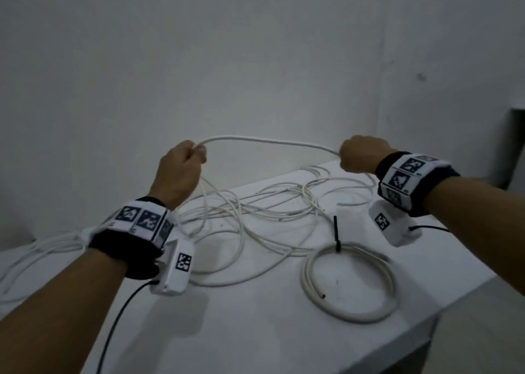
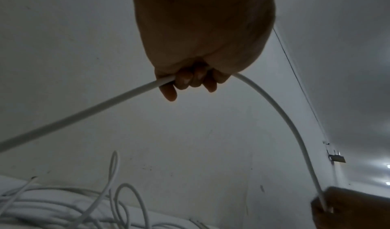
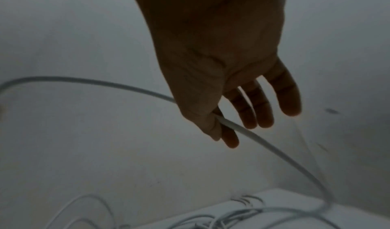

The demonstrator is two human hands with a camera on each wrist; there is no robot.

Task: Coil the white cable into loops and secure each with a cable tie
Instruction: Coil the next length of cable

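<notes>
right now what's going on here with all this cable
A person is coiling white cable over a white table. The left hand grips one part of it in a fist, and the right hand pinches it further along, so a raised span arches between them. Most of the cable lies in a loose tangle on the table. One finished coil lies nearby, bound with a black cable tie.

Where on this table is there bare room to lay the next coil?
Bare table lies at the near edge, between the left wrist and the tied coil. Behind that, the loose white cable sprawls across the middle to the far edge, crowded.
</notes>
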